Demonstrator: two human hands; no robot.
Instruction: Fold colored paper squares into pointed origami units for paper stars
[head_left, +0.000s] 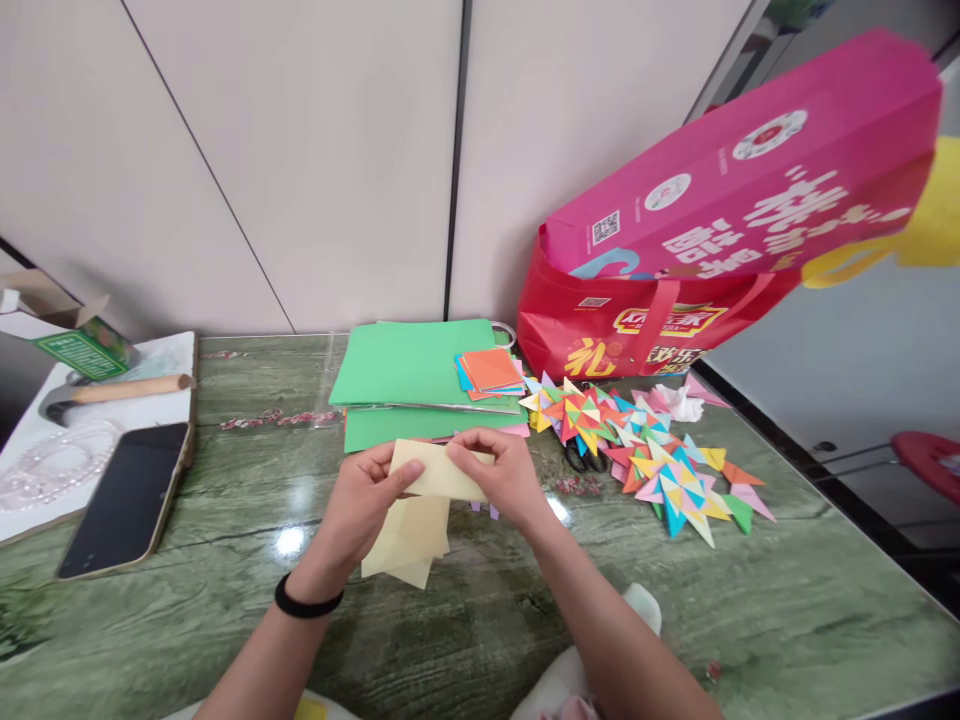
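Observation:
A pale yellow sheet of paper [431, 472], oblong in outline, is held up over the table between my two hands. My left hand [377, 490] grips its left end, thumb in front and fingers behind. At the other end my right hand [499, 470] pinches it the same way. Beneath them, several loose pale yellow sheets [407, 540] lie overlapping on the green table. Just beyond my hands are green paper sheets [412, 365] in a stack, with a small pile of orange and blue squares [491, 370] on top.
Folded multicoloured paper pieces [652, 450] spread to the right, with black scissor handles [585, 458] partly under them. Red and pink bags [660, 300] stand behind. On the left are a phone [126, 498], a wooden-handled tool [124, 390], clear beads [56, 468] and a green box [90, 345].

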